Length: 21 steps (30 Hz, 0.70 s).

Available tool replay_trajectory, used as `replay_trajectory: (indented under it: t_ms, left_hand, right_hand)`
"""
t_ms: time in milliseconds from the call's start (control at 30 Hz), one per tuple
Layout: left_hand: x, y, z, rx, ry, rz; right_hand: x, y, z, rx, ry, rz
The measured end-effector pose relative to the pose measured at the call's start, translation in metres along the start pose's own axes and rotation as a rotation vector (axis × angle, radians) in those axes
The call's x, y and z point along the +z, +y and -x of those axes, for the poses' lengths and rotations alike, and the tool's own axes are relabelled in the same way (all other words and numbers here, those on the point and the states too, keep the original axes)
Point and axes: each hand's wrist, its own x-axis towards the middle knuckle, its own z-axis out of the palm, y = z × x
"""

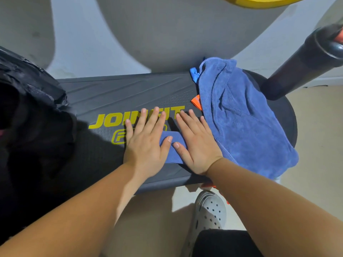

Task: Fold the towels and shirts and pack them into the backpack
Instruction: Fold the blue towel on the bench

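Two bare forearms reach in from the bottom edge, above a black-clad knee [222, 242] and a grey perforated clog [209, 210] on the pale floor. The left hand [146, 141] and right hand [196, 145] lie palm down, side by side, on a small folded blue towel [171, 151]. All fingers are straight and spread, pressing flat and gripping nothing. The two thumbs nearly meet over the cloth. The towel shows only in the gap between the hands and under their inner edges; most of it is covered.

It lies on a dark step platform [115, 93] with yellow lettering, partly hidden by the left fingertips. Just beside the right hand, touching its outer edge, a larger blue towel [241, 117] sits crumpled over the platform's right end. An orange piece of fabric [195, 102] and a light blue scrap [194, 72] poke out from under it. A black backpack [31, 108] crowds the platform's left end. A black cylinder [306, 60] leans in at the upper right.
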Motion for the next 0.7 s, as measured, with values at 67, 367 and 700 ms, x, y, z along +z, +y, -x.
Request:
replay_trajectory:
  t_ms: [67,367,700]
  left_hand:
    - [0.001,-0.001,-0.001,0.009,-0.010,-0.005]
    - [-0.019,0.008,0.002,0.032,-0.161,-0.120]
    - [-0.095,0.014,0.037,-0.027,-0.290,0.216]
  right_hand:
    - [0.000,-0.001,0.000,0.006,-0.011,0.001]
    - [-0.015,-0.030,0.017,0.211,-0.064,0.217]
    - [-0.089,-0.062,0.030,0.300,-0.211,-0.308]
